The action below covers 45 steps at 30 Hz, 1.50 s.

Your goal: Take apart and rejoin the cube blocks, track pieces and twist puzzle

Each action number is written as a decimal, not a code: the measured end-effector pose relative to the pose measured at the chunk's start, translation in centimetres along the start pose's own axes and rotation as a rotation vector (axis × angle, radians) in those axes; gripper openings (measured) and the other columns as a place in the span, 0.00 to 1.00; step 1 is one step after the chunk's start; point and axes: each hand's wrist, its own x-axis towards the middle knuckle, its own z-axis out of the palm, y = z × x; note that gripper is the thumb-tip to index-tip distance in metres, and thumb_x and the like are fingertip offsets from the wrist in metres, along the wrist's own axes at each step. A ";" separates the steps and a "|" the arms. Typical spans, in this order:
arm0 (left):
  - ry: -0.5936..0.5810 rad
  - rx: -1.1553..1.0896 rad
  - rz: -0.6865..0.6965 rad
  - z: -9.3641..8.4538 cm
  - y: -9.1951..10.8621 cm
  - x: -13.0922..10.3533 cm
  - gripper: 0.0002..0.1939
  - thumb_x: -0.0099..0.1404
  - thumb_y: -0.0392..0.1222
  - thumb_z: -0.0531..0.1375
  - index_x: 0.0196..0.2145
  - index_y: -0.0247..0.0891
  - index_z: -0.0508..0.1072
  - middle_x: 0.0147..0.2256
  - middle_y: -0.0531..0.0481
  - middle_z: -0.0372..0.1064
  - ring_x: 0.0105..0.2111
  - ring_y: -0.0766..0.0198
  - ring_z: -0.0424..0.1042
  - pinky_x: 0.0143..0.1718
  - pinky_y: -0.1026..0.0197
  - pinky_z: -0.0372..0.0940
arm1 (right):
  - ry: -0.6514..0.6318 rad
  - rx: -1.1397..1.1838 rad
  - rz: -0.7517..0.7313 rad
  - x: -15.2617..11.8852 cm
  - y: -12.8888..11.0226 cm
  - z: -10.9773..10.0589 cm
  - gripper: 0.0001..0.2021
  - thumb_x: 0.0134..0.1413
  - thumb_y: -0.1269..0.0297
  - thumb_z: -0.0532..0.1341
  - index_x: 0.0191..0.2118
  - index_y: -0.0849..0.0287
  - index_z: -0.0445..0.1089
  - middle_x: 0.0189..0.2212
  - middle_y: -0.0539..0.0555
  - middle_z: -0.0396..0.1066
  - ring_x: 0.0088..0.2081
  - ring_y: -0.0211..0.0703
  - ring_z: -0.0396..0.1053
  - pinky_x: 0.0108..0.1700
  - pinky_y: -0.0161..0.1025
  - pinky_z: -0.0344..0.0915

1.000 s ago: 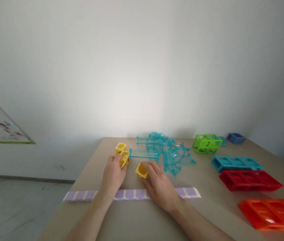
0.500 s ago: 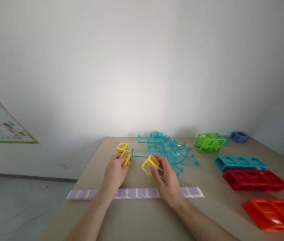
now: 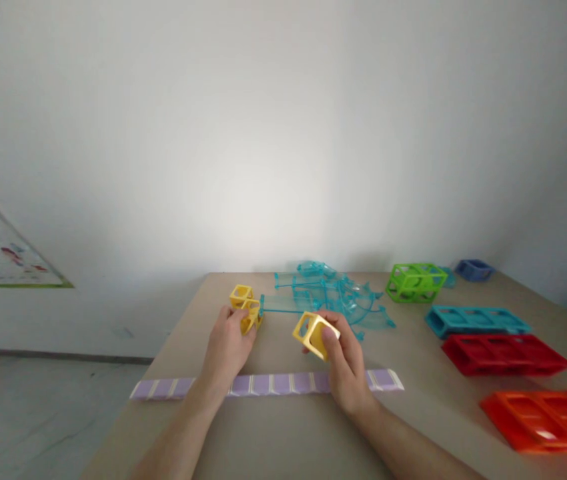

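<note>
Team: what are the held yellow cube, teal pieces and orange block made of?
Yellow cube, in the right hand: probably rigid plastic, satin; straight edges, soft sheen.
Teal pieces: likely clear tinted plastic, smooth; table shows through.
Orange block: seemingly plastic, glossy; bright highlights. Painted finish can't be excluded.

The yellow cube [image 3: 320, 339] looks like smooth plastic, the teal pieces [image 3: 351, 307] glossy see-through plastic, the tabletop [image 3: 283, 440] matt.

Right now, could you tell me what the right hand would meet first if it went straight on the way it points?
Carrying its yellow block, the right hand would probably meet the clear teal pieces first; how high it is held is unclear, so it might pass over them.
</note>
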 end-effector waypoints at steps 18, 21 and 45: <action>0.125 -1.252 -0.328 -2.8 1.0 0.2 0.14 0.60 0.50 0.60 0.34 0.36 0.74 0.33 0.50 0.74 0.25 0.67 0.69 0.26 0.65 0.65 | -0.008 0.373 0.159 0.4 -0.7 0.5 0.14 0.62 0.50 0.54 0.40 0.56 0.64 0.26 0.48 0.68 0.20 0.38 0.64 0.20 0.37 0.69; -0.103 -1.609 -0.442 -3.0 2.5 -0.3 0.13 0.57 0.47 0.64 0.34 0.34 0.72 0.31 0.49 0.73 0.24 0.68 0.69 0.23 0.65 0.66 | -0.035 0.281 0.115 0.0 -0.8 0.6 0.14 0.63 0.50 0.54 0.43 0.55 0.64 0.28 0.48 0.67 0.22 0.37 0.65 0.22 0.34 0.68; -0.354 -1.459 -0.299 -1.8 4.8 -2.1 0.21 0.42 0.33 0.71 0.37 0.36 0.74 0.35 0.49 0.74 0.34 0.60 0.74 0.32 0.63 0.70 | -0.031 -0.263 -0.147 -0.3 0.7 0.5 0.23 0.56 0.65 0.62 0.57 0.54 0.60 0.46 0.57 0.69 0.44 0.47 0.71 0.43 0.42 0.71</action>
